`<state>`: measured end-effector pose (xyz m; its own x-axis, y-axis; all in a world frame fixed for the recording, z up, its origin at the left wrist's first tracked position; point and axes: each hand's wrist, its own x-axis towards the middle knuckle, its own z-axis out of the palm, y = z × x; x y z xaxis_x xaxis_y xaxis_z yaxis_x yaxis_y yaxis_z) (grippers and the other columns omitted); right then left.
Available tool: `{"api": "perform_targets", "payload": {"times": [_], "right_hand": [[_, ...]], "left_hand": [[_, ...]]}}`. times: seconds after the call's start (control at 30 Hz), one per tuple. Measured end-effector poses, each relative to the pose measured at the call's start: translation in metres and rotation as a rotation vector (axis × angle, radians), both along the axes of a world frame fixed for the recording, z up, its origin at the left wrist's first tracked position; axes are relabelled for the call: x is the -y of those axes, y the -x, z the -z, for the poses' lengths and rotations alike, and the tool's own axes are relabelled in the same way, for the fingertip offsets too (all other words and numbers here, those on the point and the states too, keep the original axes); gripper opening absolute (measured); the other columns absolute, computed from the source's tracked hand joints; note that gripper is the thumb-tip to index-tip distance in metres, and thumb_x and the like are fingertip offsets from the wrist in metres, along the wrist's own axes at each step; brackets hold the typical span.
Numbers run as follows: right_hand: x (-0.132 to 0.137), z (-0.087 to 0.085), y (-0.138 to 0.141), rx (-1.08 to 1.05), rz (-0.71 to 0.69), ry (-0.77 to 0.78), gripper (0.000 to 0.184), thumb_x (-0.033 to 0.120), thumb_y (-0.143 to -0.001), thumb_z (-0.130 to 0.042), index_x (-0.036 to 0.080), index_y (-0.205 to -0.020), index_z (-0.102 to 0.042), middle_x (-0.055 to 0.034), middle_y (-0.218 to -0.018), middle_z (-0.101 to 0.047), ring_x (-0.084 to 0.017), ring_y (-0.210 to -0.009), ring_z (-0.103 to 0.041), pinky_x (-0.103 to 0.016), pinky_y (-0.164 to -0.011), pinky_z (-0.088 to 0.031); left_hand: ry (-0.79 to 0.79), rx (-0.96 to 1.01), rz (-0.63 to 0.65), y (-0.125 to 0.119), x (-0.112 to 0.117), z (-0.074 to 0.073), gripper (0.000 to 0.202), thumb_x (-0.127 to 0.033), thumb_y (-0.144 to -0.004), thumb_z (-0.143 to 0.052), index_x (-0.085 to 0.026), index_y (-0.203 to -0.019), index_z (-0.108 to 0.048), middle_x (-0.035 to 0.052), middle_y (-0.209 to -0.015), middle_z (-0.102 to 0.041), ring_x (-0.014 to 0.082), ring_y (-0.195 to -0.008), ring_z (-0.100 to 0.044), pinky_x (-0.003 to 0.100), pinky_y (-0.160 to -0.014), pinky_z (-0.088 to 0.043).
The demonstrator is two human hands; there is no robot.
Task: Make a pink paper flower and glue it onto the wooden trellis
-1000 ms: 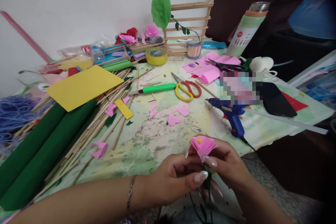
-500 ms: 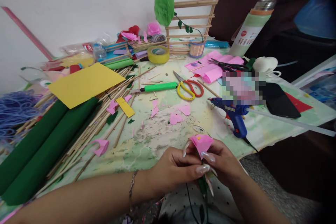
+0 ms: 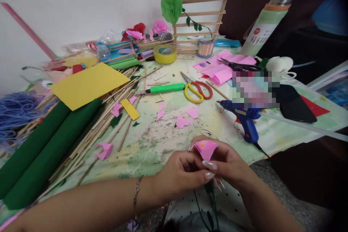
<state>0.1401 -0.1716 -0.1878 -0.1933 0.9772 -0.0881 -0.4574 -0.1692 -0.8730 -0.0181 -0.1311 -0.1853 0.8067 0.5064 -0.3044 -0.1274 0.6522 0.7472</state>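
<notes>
A pink paper flower [image 3: 207, 150] with a bit of yellow at its centre is held between my two hands, over the near edge of the table. My right hand [image 3: 227, 161] is closed around it, thumb pressed at the base of the petals. Just below, the fingers of my left hand [image 3: 187, 172] pinch the flower's dark green stem [image 3: 208, 188]. Green strands with small leaves hang down from there over my lap. My fingers hide most of the stem's upper part.
A blue glue gun [image 3: 247, 119] lies to the right, near a black phone [image 3: 295, 103]. Scissors [image 3: 194, 88], a green-handled knife [image 3: 165, 88] and pink paper scraps [image 3: 182, 121] are in the middle. Thin sticks [image 3: 100, 130] and dark green rolls [image 3: 54, 156] cover the left.
The pink flower has shifted slightly left and turned a little in my fingers. Both hands keep hold of it. The view has tilted slightly.
</notes>
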Motion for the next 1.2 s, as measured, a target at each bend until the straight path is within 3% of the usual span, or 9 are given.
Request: {"api": "perform_targets", "payload": {"times": [0.17, 0.37, 0.5, 0.6, 0.73, 0.97, 1.2], "right_hand": [[-0.0004, 0.0012, 0.0017, -0.044, 0.004, 0.063, 0.032, 0.030, -0.071, -0.081, 0.023, -0.100, -0.071, 0.0009, -0.090, -0.059, -0.009, -0.077, -0.057, -0.016, -0.065, -0.047], [0.0024, 0.0023, 0.0047, -0.114, 0.070, 0.210, 0.037, 0.030, -0.063, -0.082, 0.021, -0.097, -0.071, 0.0000, -0.085, -0.061, -0.010, -0.071, -0.056, -0.018, -0.061, -0.045], [0.0029, 0.0011, 0.0036, -0.103, 0.067, 0.165, 0.035, 0.032, -0.066, -0.081, 0.022, -0.097, -0.071, -0.0014, -0.092, -0.061, -0.013, -0.078, -0.058, -0.022, -0.068, -0.048], [0.0017, 0.0007, 0.0021, -0.075, 0.048, 0.098, 0.036, 0.034, -0.067, -0.081, 0.025, -0.101, -0.070, -0.0016, -0.098, -0.059, -0.014, -0.088, -0.057, -0.022, -0.075, -0.047], [0.0002, 0.0001, 0.0026, -0.035, 0.017, 0.078, 0.037, 0.030, -0.068, -0.082, 0.028, -0.102, -0.068, 0.0002, -0.093, -0.057, -0.011, -0.083, -0.054, -0.020, -0.069, -0.044], [0.0012, -0.0011, 0.0055, -0.064, 0.076, 0.180, 0.032, 0.031, -0.066, -0.080, 0.025, -0.096, -0.069, -0.0010, -0.096, -0.058, -0.013, -0.084, -0.054, -0.021, -0.069, -0.044], [0.0015, 0.0001, 0.0039, -0.087, 0.064, 0.161, 0.032, 0.032, -0.067, -0.078, 0.025, -0.097, -0.068, -0.0018, -0.095, -0.059, -0.015, -0.084, -0.055, -0.023, -0.069, -0.046]], "left_hand": [[-0.009, -0.004, 0.020, -0.0016, -0.0005, -0.0018, 0.030, -0.035, -0.066, -0.084, -0.011, -0.068, -0.066, 0.0020, -0.070, -0.071, 0.0081, -0.067, -0.063, 0.021, -0.069, -0.047], [-0.083, -0.071, 0.010, -0.0034, 0.0005, 0.0011, 0.034, -0.041, -0.068, -0.081, -0.012, -0.067, -0.063, 0.0039, -0.070, -0.070, 0.0108, -0.067, -0.063, 0.025, -0.069, -0.047], [-0.129, -0.095, 0.012, -0.0029, 0.0018, 0.0020, 0.039, -0.045, -0.067, -0.081, -0.013, -0.065, -0.059, 0.0041, -0.070, -0.068, 0.0119, -0.068, -0.061, 0.027, -0.069, -0.046], [-0.173, -0.125, 0.001, -0.0030, 0.0021, 0.0016, 0.045, -0.050, -0.065, -0.080, -0.014, -0.063, -0.054, -0.0010, -0.061, -0.058, 0.0080, -0.060, -0.051, 0.023, -0.061, -0.040], [-0.215, -0.132, 0.004, -0.0040, 0.0016, 0.0013, 0.046, -0.052, -0.065, -0.079, -0.013, -0.066, -0.054, -0.0039, -0.061, -0.049, 0.0059, -0.058, -0.041, 0.021, -0.056, -0.033], [-0.237, -0.166, 0.030, -0.0028, 0.0031, 0.0049, 0.044, -0.052, -0.068, -0.077, -0.015, -0.065, -0.054, -0.0015, -0.061, -0.052, 0.0093, -0.060, -0.046, 0.026, -0.061, -0.038], [-0.229, -0.181, 0.027, -0.0027, 0.0029, 0.0035, 0.044, -0.053, -0.067, -0.077, -0.016, -0.065, -0.054, -0.0005, -0.060, -0.056, 0.0117, -0.061, -0.053, 0.028, -0.065, -0.042]]}}
